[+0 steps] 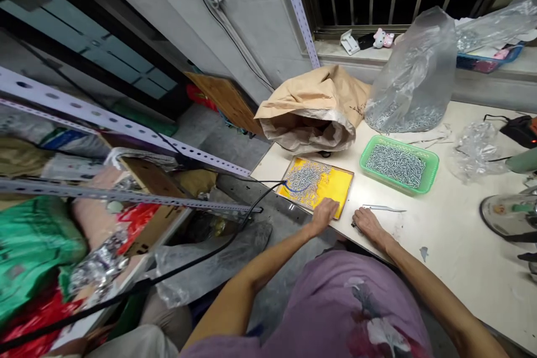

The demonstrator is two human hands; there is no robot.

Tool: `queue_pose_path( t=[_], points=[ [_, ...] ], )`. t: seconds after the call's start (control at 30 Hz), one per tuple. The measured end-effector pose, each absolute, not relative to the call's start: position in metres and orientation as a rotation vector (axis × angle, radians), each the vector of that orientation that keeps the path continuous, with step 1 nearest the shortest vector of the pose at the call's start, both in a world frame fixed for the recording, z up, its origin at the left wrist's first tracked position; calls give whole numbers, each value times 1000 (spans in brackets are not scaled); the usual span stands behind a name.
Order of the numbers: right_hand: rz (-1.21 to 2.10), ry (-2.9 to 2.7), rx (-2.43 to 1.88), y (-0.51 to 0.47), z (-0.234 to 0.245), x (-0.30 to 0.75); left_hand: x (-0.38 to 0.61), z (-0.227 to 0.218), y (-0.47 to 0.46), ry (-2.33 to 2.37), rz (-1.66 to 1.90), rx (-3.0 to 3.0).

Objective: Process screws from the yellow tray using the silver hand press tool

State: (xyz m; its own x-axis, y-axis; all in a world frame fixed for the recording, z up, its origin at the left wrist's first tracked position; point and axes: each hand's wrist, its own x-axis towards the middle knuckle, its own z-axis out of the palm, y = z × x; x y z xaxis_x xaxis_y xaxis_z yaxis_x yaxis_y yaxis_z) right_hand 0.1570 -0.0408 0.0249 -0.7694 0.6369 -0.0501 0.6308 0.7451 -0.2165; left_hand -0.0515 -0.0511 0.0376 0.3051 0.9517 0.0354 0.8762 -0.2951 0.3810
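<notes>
My left hand (325, 215) is closed over the near right corner of a shallow tray with a yellow bottom (342, 182). Whatever its fingers may pinch is too small to make out. A heap of small silvery metal pins or screws (304, 176) covers the tray's left part. My right hand (368, 221) rests at the table's near edge, fingers curled, with a small dark piece (353, 225) showing at the fingertips. Just beyond it lies a thin pair of tweezers (386, 208). Behind stands a green plastic basket (432, 176) full of similar metal pieces.
On the table (453, 224) are an open brown paper sack (310, 95), a clear bag of metal pieces (415, 78) and crumpled clear plastic (478, 148). A black cable (210, 257) crosses from lower left to the tray. Someone's knee in pale trousers (155, 341) shows at lower left.
</notes>
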Motion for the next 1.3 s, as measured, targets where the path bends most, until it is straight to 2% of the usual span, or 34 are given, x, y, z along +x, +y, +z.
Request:
queue_pose_path(
  t=[0.17,0.3,0.4,0.57,0.73,0.83,0.97,1.3],
  points=[
    [361,-2415,-1119,-26,54,168,-62,57,16,2207,194,1743],
    [231,-2035,-1381,8,109,184,-53,64,46,2257,-100,1587],
    [176,-1921,-1555,13,130,198,-50,63,54,2242,-221,1604],
    [525,-2163,-1738,-40,101,205,-54,65,60,2239,-193,1646],
    [768,-2434,-2082,-87,69,203,-38,75,42,2039,39,1615],
    [774,-2546,-2121,-91,66,207,-11,75,14,1781,116,1358],
    [658,-2606,-2122,-89,67,222,25,67,-21,1581,47,1055],
    [630,-2572,-2190,-90,61,241,60,46,-47,1602,89,796]
  ],
)
